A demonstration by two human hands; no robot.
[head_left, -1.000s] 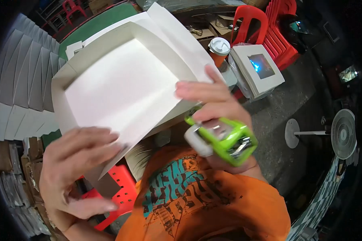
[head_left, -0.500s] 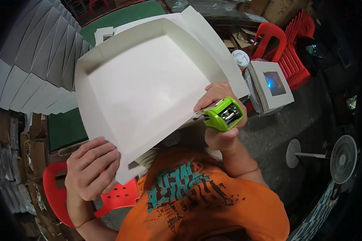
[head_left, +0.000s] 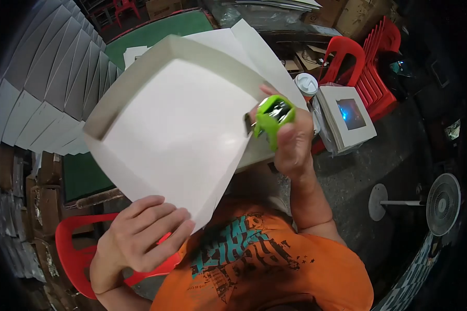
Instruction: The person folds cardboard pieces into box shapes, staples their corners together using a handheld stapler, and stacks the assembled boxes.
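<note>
A shallow white cardboard box [head_left: 174,119] is tilted in front of my chest, its open side facing me. My left hand [head_left: 146,232] grips the wall at the near left corner, fingers on the outside and the thumb hidden. My right hand [head_left: 296,147] is wrapped around a green hand stapler [head_left: 275,115]. The stapler's metal jaw is right at the box's right corner; whether it touches the cardboard I cannot tell. Behind the box lies another white cardboard piece [head_left: 254,49] with a raised flap.
Nested white boxes [head_left: 52,67] are stacked high at the left on a green table [head_left: 161,26]. To the right stand a lidded cup [head_left: 306,84], a pile of windowed white card [head_left: 347,116], red stacked chairs [head_left: 371,67] and a fan [head_left: 443,205]. A red chair [head_left: 70,249] is beside my left arm.
The box has turned clockwise, its near corner swinging right along with my left hand. My right hand and the stapler have moved up and slightly left, with the stapler tipped more upright.
</note>
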